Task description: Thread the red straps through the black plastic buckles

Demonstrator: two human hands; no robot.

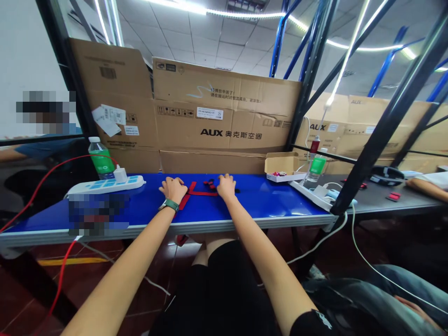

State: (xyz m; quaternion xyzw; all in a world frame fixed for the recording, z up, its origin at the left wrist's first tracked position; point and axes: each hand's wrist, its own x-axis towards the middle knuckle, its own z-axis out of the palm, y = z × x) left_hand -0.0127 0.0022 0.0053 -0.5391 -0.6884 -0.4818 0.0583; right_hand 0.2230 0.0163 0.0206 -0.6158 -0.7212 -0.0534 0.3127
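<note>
My left hand (pixel 173 189) rests on the blue table (pixel 266 200) with its fingers curled under, pressing on the left end of a red strap (pixel 196 192). A green-banded watch sits on that wrist. My right hand (pixel 226 185) lies to the right with fingers bent down onto the same strap, next to small black and red pieces (pixel 210 183). What either hand pinches is hidden by the knuckles.
A white power strip (pixel 105 185) and green bottle (pixel 100 159) stand at left, and an open cardboard box (pixel 283 168) of small parts at right beside a second strip (pixel 315 192) and bottle (pixel 317 167). Cardboard cartons (pixel 224 116) wall the back. Other people sit left and right.
</note>
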